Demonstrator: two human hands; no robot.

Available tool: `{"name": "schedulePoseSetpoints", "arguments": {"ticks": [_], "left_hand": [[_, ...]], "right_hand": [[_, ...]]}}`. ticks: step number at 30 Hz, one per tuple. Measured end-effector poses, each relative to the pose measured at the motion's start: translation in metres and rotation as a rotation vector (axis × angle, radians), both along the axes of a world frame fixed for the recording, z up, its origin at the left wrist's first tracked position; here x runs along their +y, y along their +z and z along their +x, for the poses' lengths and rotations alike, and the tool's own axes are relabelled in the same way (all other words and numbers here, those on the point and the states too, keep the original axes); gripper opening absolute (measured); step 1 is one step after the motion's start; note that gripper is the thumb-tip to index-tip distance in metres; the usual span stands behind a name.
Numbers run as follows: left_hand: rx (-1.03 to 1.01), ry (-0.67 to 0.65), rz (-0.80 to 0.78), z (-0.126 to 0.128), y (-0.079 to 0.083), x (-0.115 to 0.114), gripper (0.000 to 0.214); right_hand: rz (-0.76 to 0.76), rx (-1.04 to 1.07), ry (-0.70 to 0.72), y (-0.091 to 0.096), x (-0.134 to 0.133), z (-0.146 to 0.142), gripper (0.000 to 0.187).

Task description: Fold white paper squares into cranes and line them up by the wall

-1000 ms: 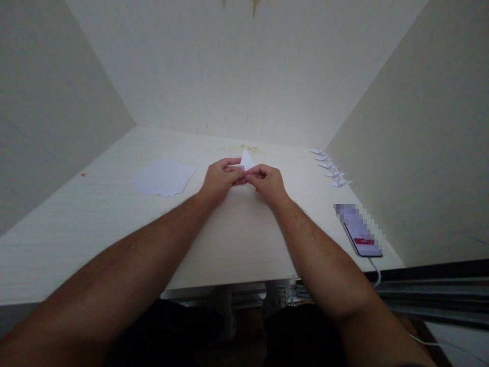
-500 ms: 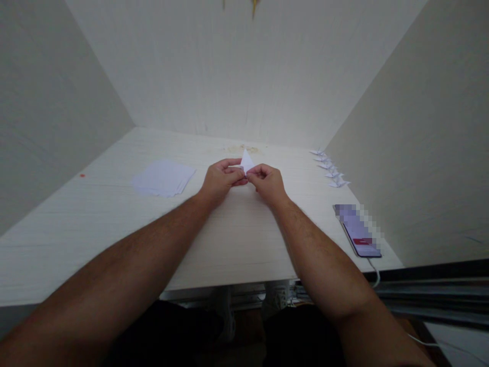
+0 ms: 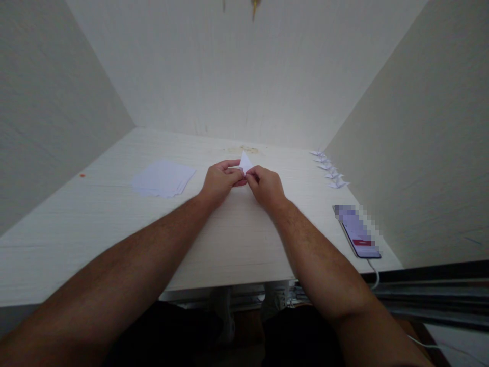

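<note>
The left hand (image 3: 220,181) and the right hand (image 3: 265,186) met near the middle of the table (image 3: 229,239), each pinching the base of a small folded paper (image 3: 245,161) whose point stood up between the fingertips; it looked like a crease being pressed mid-fold. Any further fold would call for lined-up edges and a firm pinch from both sides. A stack of sheets (image 3: 163,177) lay well to the left, with a row of folded figures (image 3: 328,168) and a phone (image 3: 359,232) to the right, none in the way.
</note>
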State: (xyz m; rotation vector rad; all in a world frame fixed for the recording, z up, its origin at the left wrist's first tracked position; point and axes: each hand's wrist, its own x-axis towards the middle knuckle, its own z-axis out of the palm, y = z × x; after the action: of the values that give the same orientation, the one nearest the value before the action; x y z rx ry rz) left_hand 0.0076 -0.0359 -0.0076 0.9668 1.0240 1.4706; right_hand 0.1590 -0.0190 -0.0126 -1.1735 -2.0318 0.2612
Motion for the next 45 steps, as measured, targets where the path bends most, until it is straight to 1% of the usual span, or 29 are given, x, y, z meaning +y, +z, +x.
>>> {"name": "schedulePoseSetpoints", "arguments": {"ticks": [2, 5, 7, 10, 14, 19, 22, 25, 27, 31, 41, 45], "left_hand": [[0.005, 0.012, -0.019, 0.001, 0.001, 0.000, 0.043], [0.013, 0.016, -0.030, 0.001, 0.002, -0.001, 0.048], [0.017, 0.008, -0.030, 0.002, 0.003, -0.002, 0.051], [0.051, -0.012, -0.020, 0.002, 0.005, -0.003, 0.053], [0.135, -0.035, 0.004, 0.001, 0.005, -0.005, 0.054], [0.211, -0.062, 0.081, -0.001, -0.002, 0.000, 0.063], [0.226, -0.122, 0.144, -0.002, -0.006, 0.002, 0.073], [0.212, -0.175, 0.177, -0.002, -0.009, 0.004, 0.072], [0.211, -0.168, 0.175, -0.002, -0.009, 0.004, 0.068], [0.232, -0.136, 0.174, -0.001, -0.007, 0.003, 0.058], [0.267, -0.100, 0.242, 0.000, -0.010, 0.005, 0.056], [0.280, -0.076, 0.216, 0.000, -0.009, 0.004, 0.050]], "right_hand": [[0.032, -0.114, -0.016, 0.004, -0.002, -0.001, 0.014], [0.051, -0.228, -0.041, 0.007, -0.004, -0.002, 0.019], [0.060, -0.264, -0.056, 0.008, -0.005, -0.002, 0.020], [0.058, -0.249, -0.077, 0.007, -0.006, -0.002, 0.017], [-0.030, -0.104, -0.088, 0.005, -0.006, -0.002, 0.011], [-0.162, 0.236, -0.086, 0.003, -0.002, -0.003, 0.012], [-0.296, 0.454, -0.061, 0.004, 0.001, -0.004, 0.008], [-0.446, 0.594, -0.007, 0.006, 0.002, -0.005, 0.007], [-0.487, 0.630, 0.019, 0.007, 0.002, -0.005, 0.007], [-0.485, 0.623, 0.043, 0.006, 0.001, -0.005, 0.007], [-0.499, 0.602, 0.042, 0.004, 0.003, -0.005, 0.011], [-0.535, 0.654, 0.072, 0.006, 0.002, -0.006, 0.014]]}}
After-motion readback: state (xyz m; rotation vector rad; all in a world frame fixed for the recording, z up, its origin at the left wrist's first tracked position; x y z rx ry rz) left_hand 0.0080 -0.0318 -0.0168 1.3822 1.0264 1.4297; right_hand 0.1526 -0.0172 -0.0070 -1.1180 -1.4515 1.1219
